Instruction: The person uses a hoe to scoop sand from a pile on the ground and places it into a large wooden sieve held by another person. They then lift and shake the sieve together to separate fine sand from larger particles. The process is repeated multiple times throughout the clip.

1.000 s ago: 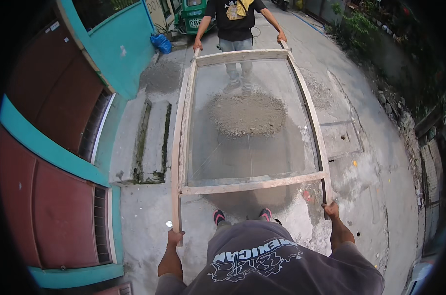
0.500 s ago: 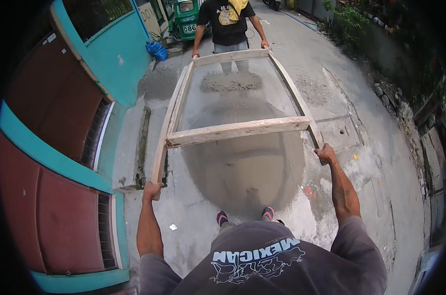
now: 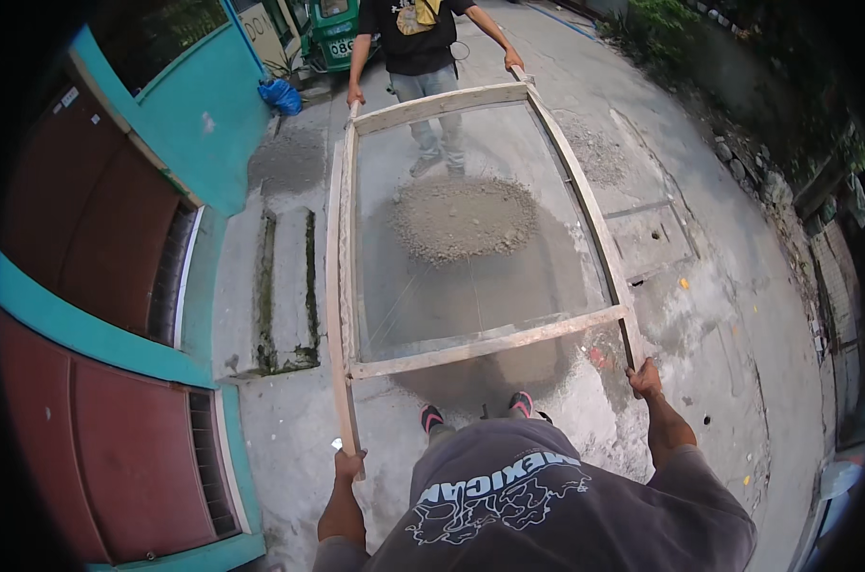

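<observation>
A large wooden-framed sand screen [image 3: 489,343] with fine mesh is held up between me and a person [image 3: 423,48] facing me. My left hand [image 3: 349,463] is closed round the end of its left handle, low and near my body. On the right handle's end my right hand [image 3: 645,377] is closed too, a little farther forward. Coarse gravel [image 3: 466,217] lies heaped on the far middle of the mesh. Under the screen, partly seen through it, is a round patch of fine grey sand [image 3: 489,386]. The co-worker's two hands grip the far handles.
At left runs a turquoise wall [image 3: 189,124] with brown doors, and a concrete step [image 3: 289,286] juts out below it. A blue bag [image 3: 280,96] and a green vehicle [image 3: 333,38] stand beyond. Rubble and plants line the right side. My shoes [image 3: 520,404] are by the sand.
The screen has swung toward me, its near bar now close above my feet. Both my hands came back, the left one farther. The gravel has slid nearer and spread on the mesh.
</observation>
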### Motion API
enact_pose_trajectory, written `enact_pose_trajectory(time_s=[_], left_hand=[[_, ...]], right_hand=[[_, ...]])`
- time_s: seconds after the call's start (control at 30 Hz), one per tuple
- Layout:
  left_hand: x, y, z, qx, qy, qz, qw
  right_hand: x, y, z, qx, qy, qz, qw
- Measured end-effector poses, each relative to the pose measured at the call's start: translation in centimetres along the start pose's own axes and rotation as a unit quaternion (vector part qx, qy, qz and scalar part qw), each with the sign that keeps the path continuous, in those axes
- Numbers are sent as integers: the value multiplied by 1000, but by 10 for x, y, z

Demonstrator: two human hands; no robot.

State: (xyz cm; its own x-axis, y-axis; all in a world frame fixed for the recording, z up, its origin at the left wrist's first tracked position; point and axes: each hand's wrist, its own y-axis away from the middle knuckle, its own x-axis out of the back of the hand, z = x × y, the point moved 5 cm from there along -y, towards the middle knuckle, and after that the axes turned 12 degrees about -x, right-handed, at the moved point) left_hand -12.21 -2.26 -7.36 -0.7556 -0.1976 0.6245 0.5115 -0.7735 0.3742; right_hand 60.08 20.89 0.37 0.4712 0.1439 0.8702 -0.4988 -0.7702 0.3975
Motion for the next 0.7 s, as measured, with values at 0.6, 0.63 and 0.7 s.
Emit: enact_pose_trajectory(time_s=[0.6, 0.63, 0.7], left_hand=[[58, -33, 19, -42, -33, 72, 996], [34, -2, -19, -47, -6, 78, 996], [-2, 48, -38, 13, 29, 24, 999]], right_hand=[[-10, -9, -70, 40, 1, -1, 999], [-10, 15, -40, 29, -30, -9, 999], [-14, 25, 36, -20, -45, 10, 999]])
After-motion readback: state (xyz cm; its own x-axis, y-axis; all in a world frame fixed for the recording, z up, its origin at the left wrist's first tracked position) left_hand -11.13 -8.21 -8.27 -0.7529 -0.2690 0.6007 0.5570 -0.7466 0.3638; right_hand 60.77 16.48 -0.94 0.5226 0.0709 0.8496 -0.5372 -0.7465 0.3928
